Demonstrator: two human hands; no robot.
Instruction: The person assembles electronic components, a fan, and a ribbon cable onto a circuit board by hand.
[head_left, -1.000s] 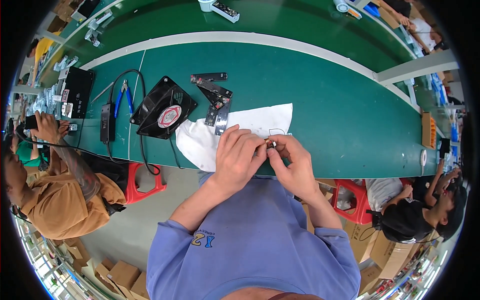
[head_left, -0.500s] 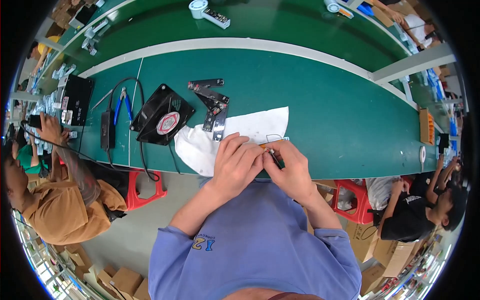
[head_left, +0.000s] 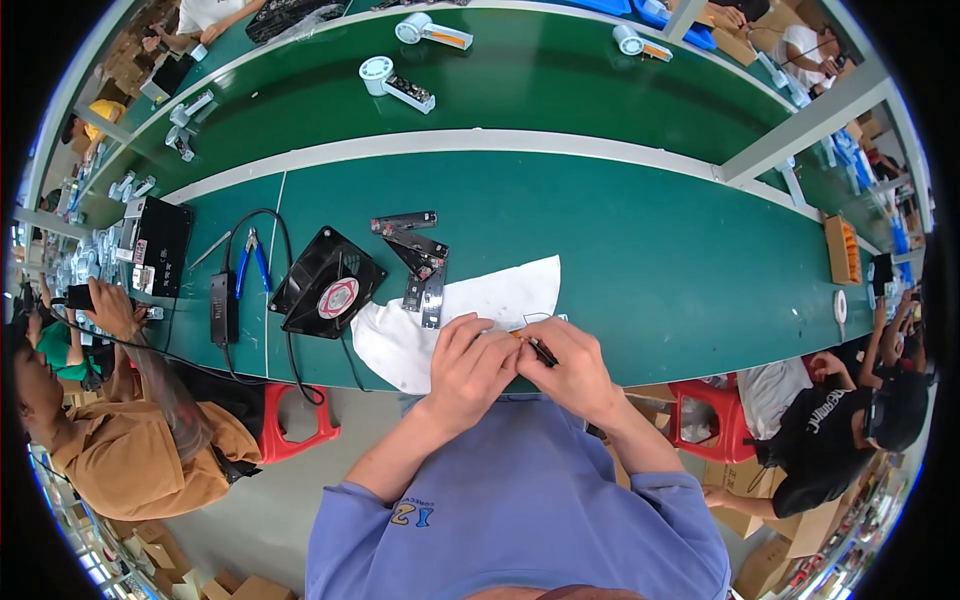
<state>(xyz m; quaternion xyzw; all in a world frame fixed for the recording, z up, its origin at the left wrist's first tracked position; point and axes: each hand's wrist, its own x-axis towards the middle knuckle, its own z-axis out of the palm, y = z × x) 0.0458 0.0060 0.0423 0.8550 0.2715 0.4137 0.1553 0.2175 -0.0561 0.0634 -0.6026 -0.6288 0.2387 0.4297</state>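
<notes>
Black little part (head_left: 545, 353) is pinched up between the left hand (head_left: 468, 366) and right hand (head_left: 573, 368), roughly 4 o'clock off the white cloth (head_left: 500, 292). Chunky fan (head_left: 322, 278) sits at their 10 o'clock, on the green tabletop (head_left: 640, 260).

Most of the small part (head_left: 545, 353) was hidden by the fingers of the left hand (head_left: 474, 365) and right hand (head_left: 573, 368); its kind was too small to tell. The left hand also covered some of the cloth (head_left: 510, 290). Among the boards (head_left: 425, 264), upper ones partly concealed lower ones. The picture's lower edge cut off the shirt (head_left: 520, 480); its upper edge, a blue tray (head_left: 598, 5).
</notes>
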